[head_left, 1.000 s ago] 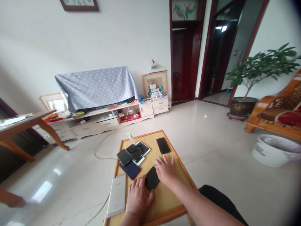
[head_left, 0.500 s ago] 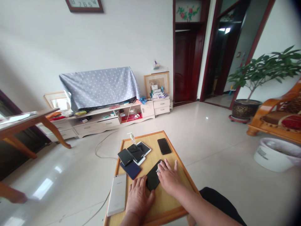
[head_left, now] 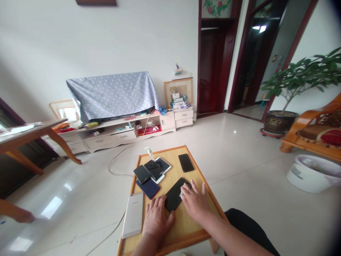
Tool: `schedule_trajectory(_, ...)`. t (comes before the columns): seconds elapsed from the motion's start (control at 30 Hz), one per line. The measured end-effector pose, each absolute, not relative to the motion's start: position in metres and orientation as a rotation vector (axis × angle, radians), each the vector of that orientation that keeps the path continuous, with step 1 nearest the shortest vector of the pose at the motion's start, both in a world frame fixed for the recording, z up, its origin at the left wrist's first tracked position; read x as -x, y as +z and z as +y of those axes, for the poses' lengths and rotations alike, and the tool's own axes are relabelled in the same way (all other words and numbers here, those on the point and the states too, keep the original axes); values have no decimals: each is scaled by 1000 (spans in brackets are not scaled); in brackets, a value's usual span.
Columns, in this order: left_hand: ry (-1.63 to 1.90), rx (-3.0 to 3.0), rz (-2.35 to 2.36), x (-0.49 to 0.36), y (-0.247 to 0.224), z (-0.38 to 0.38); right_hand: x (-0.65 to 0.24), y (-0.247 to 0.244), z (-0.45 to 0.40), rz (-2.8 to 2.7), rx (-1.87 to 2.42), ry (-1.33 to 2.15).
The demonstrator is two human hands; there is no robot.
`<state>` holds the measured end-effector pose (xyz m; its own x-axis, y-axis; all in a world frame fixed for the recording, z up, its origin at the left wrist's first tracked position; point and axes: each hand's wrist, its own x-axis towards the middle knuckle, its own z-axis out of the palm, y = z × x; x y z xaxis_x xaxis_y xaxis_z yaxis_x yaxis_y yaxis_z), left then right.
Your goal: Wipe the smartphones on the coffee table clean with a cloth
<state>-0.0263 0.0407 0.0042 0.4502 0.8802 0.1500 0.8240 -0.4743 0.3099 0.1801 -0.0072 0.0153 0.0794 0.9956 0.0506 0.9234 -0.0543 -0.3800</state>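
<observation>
My left hand (head_left: 157,219) lies on the wooden board (head_left: 162,149), its fingertips on the near end of a black smartphone (head_left: 174,195). My right hand (head_left: 196,203) presses the phone's far end and pinches a small pale object (head_left: 181,194), too small to identify. Left of them lie a white phone (head_left: 132,215) and a navy phone (head_left: 148,188). Two black phones (head_left: 153,169) overlap white phones (head_left: 163,165) at the board's far side. Another black phone (head_left: 185,163) lies apart at the far right, with a pump bottle (head_left: 149,153) near the far rim.
A cable (head_left: 114,167) runs across the tiled floor left of the board. A dark trouser leg (head_left: 247,229) lies at lower right. A white basin (head_left: 310,173) stands to the right, and a wooden table (head_left: 23,133) stands to the left.
My right hand has shifted right along the black smartphone, showing more of it, and the phone now lies at a steeper angle. The view has tilted slightly.
</observation>
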Motion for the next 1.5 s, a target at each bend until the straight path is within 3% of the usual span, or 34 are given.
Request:
schedule_trajectory(0.27, 429, -2504, 1481, 26, 4, 41, -163, 7, -30, -2070, 1808, 342)
schedule_trajectory(0.53, 450, -2530, 1479, 25, 1, 42, -185, 12, -12, -1866, 2057, 251)
schedule_trajectory(0.73, 440, -2505, 1475, 27, -1, 43, -156, 6, -28, -2059, 1810, 328)
schedule_trajectory(1.0, 462, -2501, 1482, 26, 2, 42, -183, 15, 2, -1838, 2122, 290)
schedule_trajectory(1.23, 437, -2471, 1492, 28, 0, 42, -147, 11, -15, -2129, 1740, 393)
schedule_trajectory(1.5, 466, -2475, 1512, 28, -2, 41, -165, 23, 16, -1903, 1993, 384)
